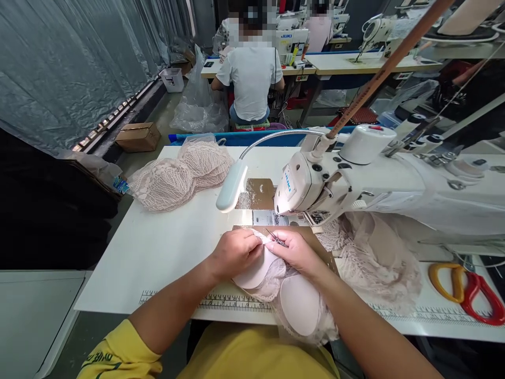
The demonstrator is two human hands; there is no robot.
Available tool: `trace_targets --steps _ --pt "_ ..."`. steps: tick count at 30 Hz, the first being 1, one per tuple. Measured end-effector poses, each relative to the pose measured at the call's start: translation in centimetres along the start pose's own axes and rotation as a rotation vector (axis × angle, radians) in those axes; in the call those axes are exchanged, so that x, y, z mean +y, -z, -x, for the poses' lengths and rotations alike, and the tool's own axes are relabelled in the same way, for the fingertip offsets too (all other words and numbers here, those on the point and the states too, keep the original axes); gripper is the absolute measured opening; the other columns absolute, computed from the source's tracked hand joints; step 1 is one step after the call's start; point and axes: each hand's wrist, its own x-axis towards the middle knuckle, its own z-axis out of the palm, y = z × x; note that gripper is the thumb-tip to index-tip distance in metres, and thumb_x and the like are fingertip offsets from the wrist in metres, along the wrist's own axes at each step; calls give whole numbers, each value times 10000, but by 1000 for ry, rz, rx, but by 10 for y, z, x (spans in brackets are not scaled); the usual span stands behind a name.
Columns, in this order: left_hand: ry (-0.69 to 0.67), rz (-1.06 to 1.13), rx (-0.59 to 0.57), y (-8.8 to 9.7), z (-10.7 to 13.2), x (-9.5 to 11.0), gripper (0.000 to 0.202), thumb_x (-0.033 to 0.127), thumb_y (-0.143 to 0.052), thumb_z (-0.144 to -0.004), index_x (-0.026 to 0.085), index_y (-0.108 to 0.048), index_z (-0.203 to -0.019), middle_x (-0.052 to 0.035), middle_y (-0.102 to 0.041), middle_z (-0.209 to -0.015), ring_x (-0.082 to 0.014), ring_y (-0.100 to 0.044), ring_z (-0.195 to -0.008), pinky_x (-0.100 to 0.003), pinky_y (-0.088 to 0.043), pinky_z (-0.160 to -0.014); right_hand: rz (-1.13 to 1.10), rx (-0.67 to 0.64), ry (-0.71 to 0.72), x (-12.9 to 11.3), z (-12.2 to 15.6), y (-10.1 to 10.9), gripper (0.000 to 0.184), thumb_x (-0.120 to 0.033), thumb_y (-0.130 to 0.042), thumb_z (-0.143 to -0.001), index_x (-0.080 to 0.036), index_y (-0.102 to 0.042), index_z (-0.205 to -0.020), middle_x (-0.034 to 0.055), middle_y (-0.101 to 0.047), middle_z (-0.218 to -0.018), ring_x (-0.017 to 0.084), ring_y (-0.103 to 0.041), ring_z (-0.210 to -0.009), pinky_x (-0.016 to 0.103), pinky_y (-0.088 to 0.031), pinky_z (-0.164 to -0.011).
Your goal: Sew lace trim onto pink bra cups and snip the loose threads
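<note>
Blue "JUKI" marked the near sewing machine (305,184) and a distant sewing machine (292,46); the yellow sleeve (129,343) bore illegible letters.

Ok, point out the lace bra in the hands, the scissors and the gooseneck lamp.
Lace bra (300,305), head view: lower cup's lining.
Scissors (471,289), head view: red handle.
Gooseneck lamp (232,187), head view: lamp head.

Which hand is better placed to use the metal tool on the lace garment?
Likely the right hand: it holds the metal tool at the lace garment, which the left hand pinches.
</note>
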Motion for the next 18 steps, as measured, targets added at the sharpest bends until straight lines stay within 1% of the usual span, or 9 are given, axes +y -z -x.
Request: trace_targets --steps 5,8,9,11,13,15,16,18 --pt "-50 -56 125 2 2 -3 195 145 -491 -868 160 -654 -762 -4 -604 -587 -115 -525 -532 -226 -418 -538 -256 10 -168 -6 1 -1 371 -539 -618 -767 -175 -553 -742 -73 -398 -505 48 -244 -412 202 -144 -370" --pt "-56 -65 202 -1 2 -1 193 141 -497 -858 162 -654 -749 4 -588 -550 -112 -512 -503 -230 -417 -527 -289 -43 -203 -4 1 -6 381 -511 -679 -723 -183 -493 -665 -94 -351 -448 37 -212 -401 200 -120 -379" --pt "-58 -65 222 -3 1 0 193 144 -498 -857 160 -653 -743 4 -584 -543 -113 -509 -497 -234 -412 -520 -288 -45 -196 -3 1 -8 389 -486 -706 -704 -187 -466 -635 -98 -336 -445 36 -216 -409 198 -129 -387" --pt "-60 -56 247 -6 1 2 190 153 -504 -854 159 -648 -730 3 -581 -539 -114 -505 -492 -242 -401 -509 -286 -18 -160 -2 1 -12 374 -427 -737 -681 -183 -460 -626 -84 -373 -485 46 -278 -449 195 -192 -413" --pt "-59 -45 256 -7 0 3 188 153 -507 -850 164 -639 -717 8 -575 -535 -112 -499 -487 -244 -395 -505 -283 4 -117 -2 2 -15 316 -388 -728 -697 -167 -505 -671 -52 -457 -570 70 -371 -520 205 -286 -467" --pt "-55 -34 269 -5 -1 4 187 139 -505 -846 170 -629 -709 15 -566 -530 -107 -489 -482 -240 -391 -504 -277 -2 -71 -2 2 -14 254 -358 -702 -724 -159 -545 -741 -25 -520 -661 97 -435 -596 226 -350 -535" --pt "-52 -31 271 -4 -2 4 186 131 -504 -844 170 -625 -708 17 -563 -531 -105 -485 -485 -239 -389 -506 -269 -3 -52 -2 2 -14 230 -349 -684 -740 -161 -552 -762 -21 -530 -684 104 -445 -616 231 -360 -553" --pt "-37 -14 261 1 -2 3 184 124 -501 -848 169 -619 -714 16 -561 -542 -104 -481 -496 -238 -385 -511 -255 4 -34 -2 2 -11 197 -340 -648 -766 -169 -550 -773 -32 -511 -668 101 -427 -600 229 -345 -541"
